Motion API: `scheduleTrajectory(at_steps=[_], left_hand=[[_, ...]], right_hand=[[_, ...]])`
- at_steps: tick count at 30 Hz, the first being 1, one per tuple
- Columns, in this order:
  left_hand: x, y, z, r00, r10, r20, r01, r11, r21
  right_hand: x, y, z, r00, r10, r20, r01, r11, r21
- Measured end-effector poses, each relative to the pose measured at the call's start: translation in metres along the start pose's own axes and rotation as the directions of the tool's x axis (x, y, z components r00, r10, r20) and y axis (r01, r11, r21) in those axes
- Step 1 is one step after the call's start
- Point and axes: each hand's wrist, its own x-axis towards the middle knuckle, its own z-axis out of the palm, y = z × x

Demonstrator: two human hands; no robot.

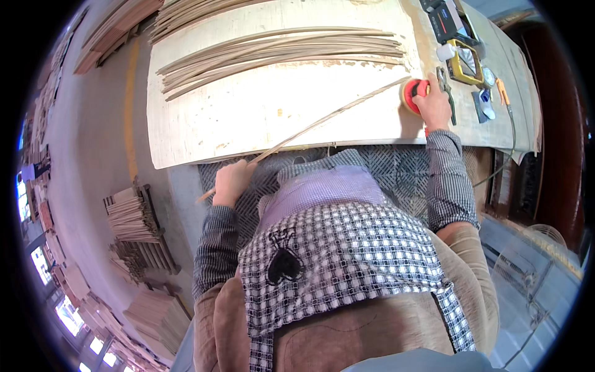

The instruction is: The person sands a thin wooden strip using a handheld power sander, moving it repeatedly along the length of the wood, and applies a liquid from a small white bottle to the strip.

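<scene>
My left hand (231, 182) is closed around the near end of a thin wooden strip (325, 119), just off the front edge of the worktable (223, 116). The strip slants up to the right across the tabletop, and a short end sticks out below my fist. At its far end my right hand (436, 104) grips a round red sanding pad (412, 96). The pad meets the strip's tip or lies right beside it; the exact contact is hidden. Behind the strip lies a loose bundle of similar wooden strips (283, 53).
Right of my right hand lie pliers (446, 95), a yellow-rimmed tray (465, 63), a white bottle (446, 52), a black box (444, 21) and an orange-handled tool (502, 91) with a hose. More strips (200, 16) lie farther back. A rack of strips (132, 218) stands on the left floor.
</scene>
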Motion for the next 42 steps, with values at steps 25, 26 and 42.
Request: scheduleTrajectory(at_steps=[25,26,42], left_hand=[[-0.055,0.144,-0.133,0.883,-0.052,-0.467,0.010,0.996,-0.092],[-0.051,0.150,-0.133,0.884,-0.058,-0.464,0.016,0.995,-0.094],[-0.042,0.186,-0.119,0.867,-0.248,-0.432,0.210,0.968,-0.135]], right_hand=[[-0.006,-0.012,0.004,0.957,-0.244,0.155,0.190,0.935,0.299],[-0.006,-0.008,0.000,0.942,-0.316,0.112,0.261,0.901,0.345],[0.172,0.169,0.018,0.896,-0.034,-0.442,0.168,0.948,0.269]])
